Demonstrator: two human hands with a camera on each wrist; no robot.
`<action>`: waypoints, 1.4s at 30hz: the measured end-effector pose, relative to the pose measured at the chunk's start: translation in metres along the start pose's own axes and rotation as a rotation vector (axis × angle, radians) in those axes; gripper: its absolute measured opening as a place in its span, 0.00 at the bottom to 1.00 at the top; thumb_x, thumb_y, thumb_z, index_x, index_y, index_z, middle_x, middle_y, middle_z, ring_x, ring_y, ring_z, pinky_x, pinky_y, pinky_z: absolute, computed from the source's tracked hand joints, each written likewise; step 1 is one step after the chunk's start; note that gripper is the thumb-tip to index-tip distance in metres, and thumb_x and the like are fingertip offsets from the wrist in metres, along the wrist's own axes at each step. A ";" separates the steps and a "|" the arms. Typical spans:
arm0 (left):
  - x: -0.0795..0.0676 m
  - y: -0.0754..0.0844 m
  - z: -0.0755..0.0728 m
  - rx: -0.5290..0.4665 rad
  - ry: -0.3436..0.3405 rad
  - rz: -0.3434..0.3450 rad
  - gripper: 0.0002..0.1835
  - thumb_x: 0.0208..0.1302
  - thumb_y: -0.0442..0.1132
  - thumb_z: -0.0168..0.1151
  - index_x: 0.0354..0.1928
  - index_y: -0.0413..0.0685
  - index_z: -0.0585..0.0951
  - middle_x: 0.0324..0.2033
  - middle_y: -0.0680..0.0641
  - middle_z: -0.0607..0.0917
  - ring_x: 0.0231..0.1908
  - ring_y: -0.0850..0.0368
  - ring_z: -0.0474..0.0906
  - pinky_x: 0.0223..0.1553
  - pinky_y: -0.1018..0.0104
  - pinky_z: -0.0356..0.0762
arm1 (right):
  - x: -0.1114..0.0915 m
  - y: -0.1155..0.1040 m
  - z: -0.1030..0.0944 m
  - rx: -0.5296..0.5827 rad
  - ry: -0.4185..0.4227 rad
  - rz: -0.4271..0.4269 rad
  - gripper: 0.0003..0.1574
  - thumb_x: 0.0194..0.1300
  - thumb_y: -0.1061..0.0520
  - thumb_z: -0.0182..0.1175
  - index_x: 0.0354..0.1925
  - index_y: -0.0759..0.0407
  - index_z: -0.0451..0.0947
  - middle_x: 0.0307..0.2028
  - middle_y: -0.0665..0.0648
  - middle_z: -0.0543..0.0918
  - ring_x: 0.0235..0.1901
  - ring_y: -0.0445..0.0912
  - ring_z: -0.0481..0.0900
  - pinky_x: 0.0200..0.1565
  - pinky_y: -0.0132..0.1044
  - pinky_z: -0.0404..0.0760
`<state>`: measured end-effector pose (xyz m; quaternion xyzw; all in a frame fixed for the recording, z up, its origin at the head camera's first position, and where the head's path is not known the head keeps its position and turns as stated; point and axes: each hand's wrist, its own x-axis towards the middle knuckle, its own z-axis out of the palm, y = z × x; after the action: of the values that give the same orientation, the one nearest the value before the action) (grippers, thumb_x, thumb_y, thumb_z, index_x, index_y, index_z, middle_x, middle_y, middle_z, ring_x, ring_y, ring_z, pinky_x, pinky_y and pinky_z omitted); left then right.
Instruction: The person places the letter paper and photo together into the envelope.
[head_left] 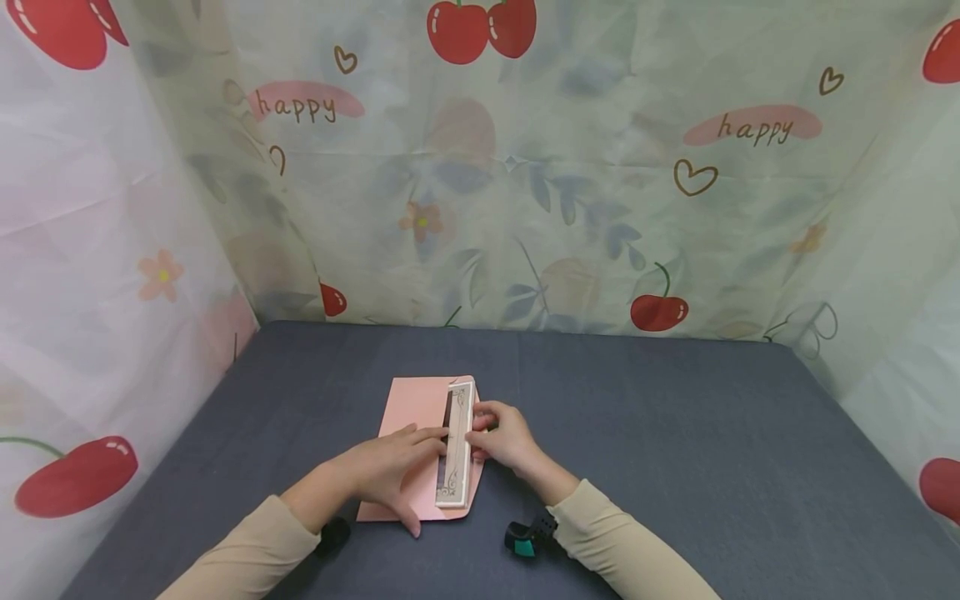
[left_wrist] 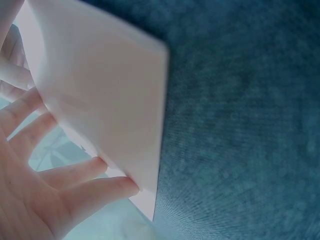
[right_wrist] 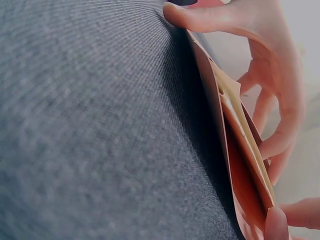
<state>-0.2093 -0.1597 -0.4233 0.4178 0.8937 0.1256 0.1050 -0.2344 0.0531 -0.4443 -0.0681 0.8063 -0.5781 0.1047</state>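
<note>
A pink envelope (head_left: 412, 400) lies on the dark table, its pointed flap to the right. Along its opening shows a narrow strip of a cream card (head_left: 454, 450) with scrollwork print and a white border. In the right wrist view the cream card (right_wrist: 245, 130) stands between the envelope's pink layers, partly inside. My left hand (head_left: 393, 468) rests spread on the envelope, fingertips touching the card's left side and thumb by the near edge. My right hand (head_left: 506, 435) pinches the card's right edge between thumb and fingers; only its fingertips show in the right wrist view.
The dark cloth-covered table (head_left: 637, 442) stretches around the envelope. A black band with a teal part (head_left: 523, 540) is at the right wrist. Printed curtains (head_left: 510, 208) hang behind the table and at both sides.
</note>
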 end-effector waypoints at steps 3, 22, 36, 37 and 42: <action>0.000 0.000 0.000 0.000 0.001 -0.001 0.51 0.31 0.67 0.73 0.60 0.55 0.67 0.68 0.47 0.62 0.67 0.51 0.62 0.69 0.48 0.55 | 0.000 0.000 0.001 0.010 0.007 0.008 0.31 0.54 0.69 0.62 0.57 0.71 0.69 0.34 0.60 0.78 0.18 0.38 0.77 0.24 0.32 0.82; -0.001 0.002 0.000 -0.009 -0.007 -0.022 0.51 0.30 0.68 0.73 0.59 0.55 0.67 0.68 0.48 0.61 0.67 0.50 0.62 0.67 0.48 0.59 | -0.001 -0.003 0.001 0.017 0.005 0.012 0.27 0.55 0.68 0.61 0.54 0.72 0.71 0.36 0.62 0.80 0.19 0.37 0.78 0.24 0.32 0.82; -0.001 0.002 -0.001 -0.002 0.000 -0.008 0.51 0.30 0.67 0.73 0.60 0.55 0.67 0.68 0.48 0.61 0.66 0.52 0.62 0.68 0.49 0.57 | 0.000 -0.002 0.004 -0.003 0.003 -0.001 0.25 0.56 0.67 0.62 0.53 0.72 0.72 0.38 0.64 0.83 0.20 0.38 0.79 0.25 0.31 0.82; -0.001 0.002 -0.001 -0.004 0.002 -0.005 0.51 0.30 0.67 0.73 0.60 0.54 0.67 0.68 0.48 0.61 0.66 0.52 0.62 0.68 0.49 0.57 | 0.000 -0.002 0.005 -0.003 0.003 -0.001 0.25 0.55 0.67 0.62 0.52 0.72 0.72 0.38 0.65 0.83 0.20 0.38 0.78 0.25 0.31 0.82; -0.002 0.001 -0.001 -0.005 0.019 0.017 0.51 0.30 0.66 0.74 0.59 0.53 0.68 0.68 0.46 0.62 0.66 0.51 0.63 0.68 0.48 0.56 | -0.001 -0.002 0.007 -0.004 0.006 -0.001 0.24 0.55 0.67 0.62 0.51 0.72 0.73 0.37 0.64 0.83 0.20 0.37 0.78 0.25 0.30 0.82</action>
<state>-0.2076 -0.1601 -0.4218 0.4239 0.8908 0.1325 0.0966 -0.2322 0.0467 -0.4446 -0.0669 0.8079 -0.5766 0.1018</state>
